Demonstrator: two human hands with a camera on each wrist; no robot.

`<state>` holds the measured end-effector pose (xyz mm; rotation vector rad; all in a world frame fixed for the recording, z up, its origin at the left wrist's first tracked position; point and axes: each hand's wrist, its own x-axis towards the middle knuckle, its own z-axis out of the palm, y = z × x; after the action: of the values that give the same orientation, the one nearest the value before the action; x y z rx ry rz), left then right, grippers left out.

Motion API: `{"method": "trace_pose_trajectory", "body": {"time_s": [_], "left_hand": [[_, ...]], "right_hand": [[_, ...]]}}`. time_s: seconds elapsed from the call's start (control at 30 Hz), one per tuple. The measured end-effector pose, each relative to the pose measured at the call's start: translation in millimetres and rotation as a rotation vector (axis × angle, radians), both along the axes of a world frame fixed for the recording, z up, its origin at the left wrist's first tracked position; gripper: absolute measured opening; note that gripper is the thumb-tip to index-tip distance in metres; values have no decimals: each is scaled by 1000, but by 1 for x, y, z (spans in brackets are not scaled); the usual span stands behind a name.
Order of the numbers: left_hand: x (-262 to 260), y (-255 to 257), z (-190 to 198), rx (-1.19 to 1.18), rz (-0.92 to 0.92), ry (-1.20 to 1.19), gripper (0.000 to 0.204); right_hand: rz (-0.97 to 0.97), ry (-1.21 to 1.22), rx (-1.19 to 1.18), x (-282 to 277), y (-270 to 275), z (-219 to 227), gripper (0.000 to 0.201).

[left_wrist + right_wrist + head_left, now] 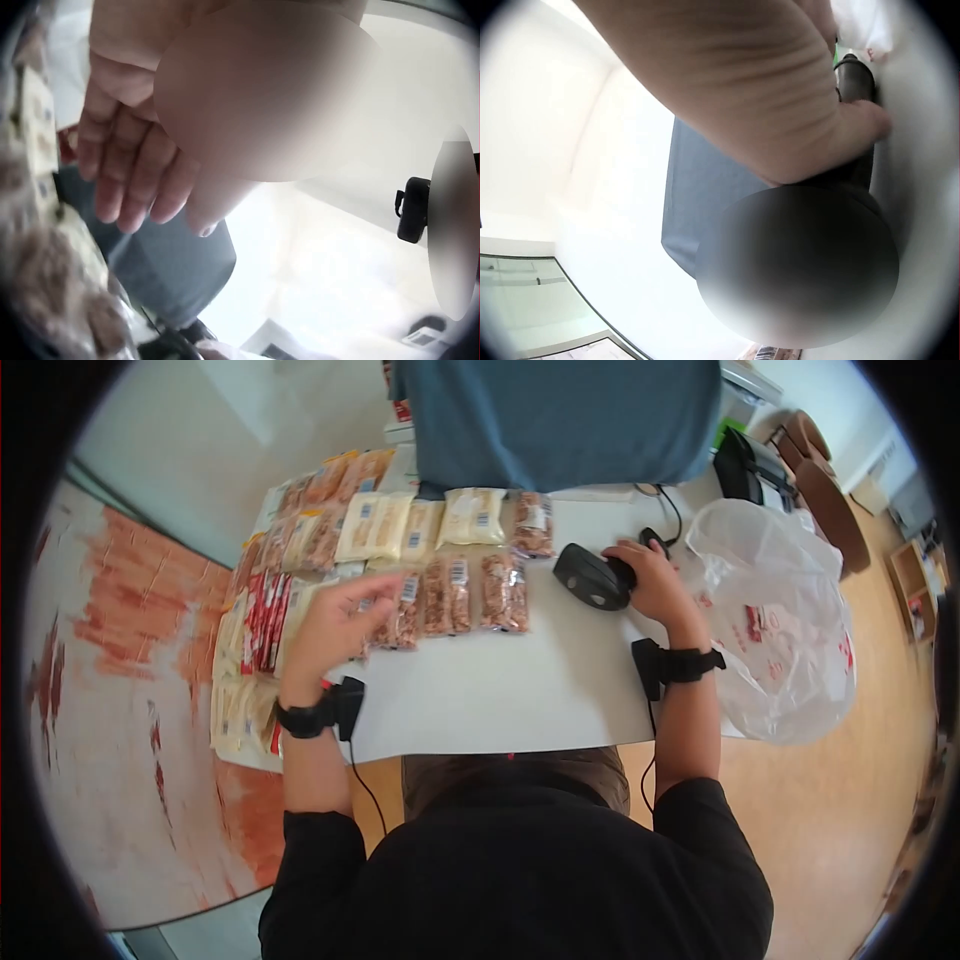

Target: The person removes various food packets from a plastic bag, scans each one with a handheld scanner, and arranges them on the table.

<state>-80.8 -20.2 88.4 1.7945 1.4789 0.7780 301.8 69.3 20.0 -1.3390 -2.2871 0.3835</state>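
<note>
My right hand (660,590) grips a black handheld barcode scanner (590,575) by its handle, low over the right part of the white table (480,695). In the right wrist view the thumb lies across the scanner's dark handle (855,79). Nothing is held in my left hand (335,625), which hovers above the packets with loosely bent fingers. The left wrist view shows its palm and fingers (139,172). Nearest to it is a clear packet of brown pieces (402,622); similar packets (447,600) with barcode labels lie to its right.
Pale packets (375,528) lie behind the brown ones. Red packets (262,622) and more pale ones line the table's left side. A blue-grey cloth (560,430) hangs over something at the back. On the right sits a translucent plastic bag (785,660), near a black device (745,470).
</note>
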Motion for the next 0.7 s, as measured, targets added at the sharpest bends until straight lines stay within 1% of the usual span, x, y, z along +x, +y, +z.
{"method": "trace_pose_trajectory", "body": {"time_s": [0.03, 0.13, 0.27, 0.3, 0.4, 0.43, 0.53, 0.63, 0.7], "left_hand": [[19, 0, 2, -147, -57, -72, 28], [51, 9, -23, -71, -236, -341, 31], [51, 11, -55, -58, -307, -406, 33], [47, 11, -59, -100, -312, -438, 34], [48, 14, -58, -76, -263, -500, 33], [49, 15, -59, -74, -261, -522, 32], [50, 13, -63, -85, -237, -555, 31], [54, 17, -66, -111, -205, -513, 29], [52, 17, -66, -95, -185, -559, 28]], "right_hand": [[8, 8, 87, 3, 0, -6, 48], [10, 24, -91, 6, 1, 4, 48], [-41, 41, -65, 5, 2, -2, 51], [-72, 51, -80, 3, 2, -1, 51], [-88, 91, 6, 4, 6, -11, 48], [-87, 122, -21, 2, 6, -6, 47], [-175, 292, -2, 3, -4, 15, 45], [-151, 498, 69, 10, -12, 21, 45], [-206, 422, 148, 14, -32, 23, 44]]}}
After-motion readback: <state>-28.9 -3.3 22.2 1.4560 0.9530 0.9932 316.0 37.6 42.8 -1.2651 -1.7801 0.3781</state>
